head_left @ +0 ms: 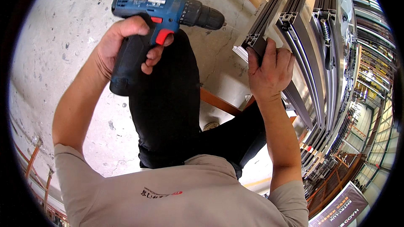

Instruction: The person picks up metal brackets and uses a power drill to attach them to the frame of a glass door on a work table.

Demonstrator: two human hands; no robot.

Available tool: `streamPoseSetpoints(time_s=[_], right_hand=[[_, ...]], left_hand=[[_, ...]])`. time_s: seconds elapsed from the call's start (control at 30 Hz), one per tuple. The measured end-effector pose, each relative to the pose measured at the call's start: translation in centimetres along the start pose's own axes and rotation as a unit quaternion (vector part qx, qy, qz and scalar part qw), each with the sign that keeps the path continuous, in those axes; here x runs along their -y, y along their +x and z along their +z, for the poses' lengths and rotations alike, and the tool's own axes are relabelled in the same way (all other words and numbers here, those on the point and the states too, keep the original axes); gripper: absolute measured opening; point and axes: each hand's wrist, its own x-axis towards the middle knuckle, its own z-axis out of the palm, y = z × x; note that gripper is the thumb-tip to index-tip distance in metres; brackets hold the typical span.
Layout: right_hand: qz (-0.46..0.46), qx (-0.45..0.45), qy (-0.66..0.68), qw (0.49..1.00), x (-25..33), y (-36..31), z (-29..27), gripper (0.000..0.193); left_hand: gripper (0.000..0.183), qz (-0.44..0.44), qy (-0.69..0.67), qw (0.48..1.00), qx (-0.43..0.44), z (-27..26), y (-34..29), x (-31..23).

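Note:
My left hand (112, 44) is wrapped round the black grip of a blue and black cordless drill (168, 6) with a red trigger. The drill is held up over my left thigh, its chuck pointing right toward the profiles; only a small tip shows at the chuck's end. With thumb and fingers, my right hand (272, 72) grips the near end of a dark grey metal frame profile (261, 44). Its cut end shows hollow chambers, and a white strip runs along the lower edge. The hand covers part of that profile.
More dark profiles (310, 44) lie side by side to the right, with a spring-like part (325, 29) in one end. An orange-brown metal bar (219, 102) crosses below my legs. Racks of long profiles (372, 38) fill the far right. A printed banner (343, 206) stands at lower right.

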Motion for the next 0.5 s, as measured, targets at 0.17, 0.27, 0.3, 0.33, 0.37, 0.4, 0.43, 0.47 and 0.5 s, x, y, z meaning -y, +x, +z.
streamPoseSetpoints(time_s=[0.17, 0.27, 0.3, 0.33, 0.37, 0.4, 0.43, 0.47, 0.5], right_hand=[[-0.006, 0.004, -0.016, 1.0, -0.2, -0.1, 0.1, 0.059], [0.001, 0.018, -0.012, 1.0, 0.2, 0.1, -0.4, 0.055], [0.006, 0.025, -0.006, 1.0, 0.3, 0.2, -0.5, 0.053], [-0.001, 0.014, -0.01, 1.0, 0.2, 0.2, -0.3, 0.055], [-0.008, 0.004, -0.015, 1.0, 0.0, 0.1, 0.0, 0.058], [-0.016, -0.006, -0.02, 1.0, -0.2, 0.1, 0.2, 0.06], [-0.017, 0.0, -0.022, 1.0, -0.2, 0.0, 0.2, 0.06], [-0.017, 0.005, -0.025, 1.0, -0.2, 0.0, 0.2, 0.06], [-0.018, 0.01, -0.027, 0.999, -0.2, 0.0, 0.2, 0.06]], left_hand=[[0.052, -0.005, 0.045, 0.998, 0.053, -0.9, 1.1, -1.9], [0.053, 0.001, 0.068, 0.997, 0.048, -0.9, 1.2, -2.2], [0.054, -0.002, 0.074, 0.996, 0.055, -1.1, 1.3, -2.2], [0.055, -0.004, 0.081, 0.995, 0.061, -1.3, 1.2, -2.2], [0.056, -0.007, 0.087, 0.994, 0.067, -1.5, 1.2, -2.2], [0.056, -0.015, 0.079, 0.995, 0.062, -1.7, 1.2, -2.1], [0.057, -0.026, 0.07, 0.996, 0.058, -1.9, 1.3, -2.0], [0.058, -0.036, 0.06, 0.996, 0.054, -2.0, 1.3, -1.8], [0.058, -0.031, 0.053, 0.998, 0.032, -1.7, 1.2, -1.6]])
